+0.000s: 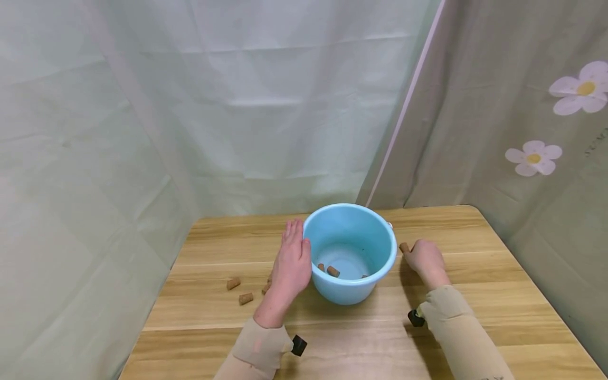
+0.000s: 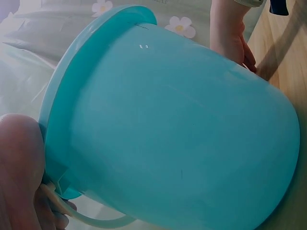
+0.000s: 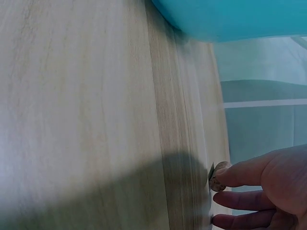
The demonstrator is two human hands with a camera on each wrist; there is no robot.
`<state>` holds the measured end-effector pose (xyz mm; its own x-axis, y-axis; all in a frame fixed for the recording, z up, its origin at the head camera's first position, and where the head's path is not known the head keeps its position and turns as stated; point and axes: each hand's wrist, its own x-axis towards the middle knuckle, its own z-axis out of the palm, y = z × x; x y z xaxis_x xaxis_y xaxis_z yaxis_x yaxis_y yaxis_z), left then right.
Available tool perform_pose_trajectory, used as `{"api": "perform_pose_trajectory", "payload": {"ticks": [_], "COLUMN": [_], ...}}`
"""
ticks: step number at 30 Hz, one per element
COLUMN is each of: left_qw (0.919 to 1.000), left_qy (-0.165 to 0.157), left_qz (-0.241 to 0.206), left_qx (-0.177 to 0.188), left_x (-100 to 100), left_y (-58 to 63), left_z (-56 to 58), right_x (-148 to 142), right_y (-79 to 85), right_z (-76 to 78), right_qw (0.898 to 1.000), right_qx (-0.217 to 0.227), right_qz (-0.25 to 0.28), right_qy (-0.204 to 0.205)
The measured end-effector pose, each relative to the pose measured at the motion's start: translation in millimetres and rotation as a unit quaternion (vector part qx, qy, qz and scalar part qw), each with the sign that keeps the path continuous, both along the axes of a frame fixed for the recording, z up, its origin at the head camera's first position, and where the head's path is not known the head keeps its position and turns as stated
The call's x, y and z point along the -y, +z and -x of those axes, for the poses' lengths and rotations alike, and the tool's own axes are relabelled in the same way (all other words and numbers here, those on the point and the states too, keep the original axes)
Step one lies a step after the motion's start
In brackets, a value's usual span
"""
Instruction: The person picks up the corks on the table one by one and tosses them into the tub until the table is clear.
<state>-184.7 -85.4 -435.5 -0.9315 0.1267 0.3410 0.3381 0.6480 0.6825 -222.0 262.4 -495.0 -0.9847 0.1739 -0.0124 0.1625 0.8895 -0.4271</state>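
As the head view shows it, an upright sky-blue plastic bucket point(image 1: 344, 291) stands at the middle of the counter point(image 1: 361, 343), a wood-grain top. At its nine o'clock the left hand point(image 1: 292, 262) rests against the rim, its grip loose with fingers extended; the left wrist view shows the bucket's pale curved handle point(image 2: 98, 223) beside those fingers. At the bucket's three o'clock, apart from its wall, the right hand point(image 1: 426, 259) pinches a small brown cylindrical cork point(image 1: 404, 247) between thumb and fingers; the cork lies at that hand's ten o'clock, at the counter's surface.

Inside the bucket, toward six to seven o'clock, lie more brown corks point(image 1: 333, 271), some partly hidden by the rim. Loose brown corks point(image 1: 233, 283) lie on the counter at the bucket's eight o'clock, the nearest partly hidden by the left hand. At twelve o'clock behind the counter hangs a pale green fabric curtain point(image 1: 285, 116); white flowers point(image 1: 533, 158) are printed at two o'clock.
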Motion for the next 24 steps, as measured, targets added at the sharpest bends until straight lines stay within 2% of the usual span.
{"api": "perform_pose_trajectory", "payload": {"ticks": [14,24], "left_qw": [1.0,1.0], "left_qy": [0.0,0.001], "left_qz": [-0.004,-0.007], "left_qx": [-0.001,0.0], "left_x": [-1.1,-0.9], "left_y": [-1.3,-0.1], "left_z": [1.0,0.5], "right_x": [2.0,4.4], "right_y": [-0.1,-1.7], "right_z": [1.6,6.1], "right_qw": [1.0,1.0], "right_qx": [0.016,0.002], "right_qz": [0.003,0.005], "right_qy": [-0.014,-0.014]}}
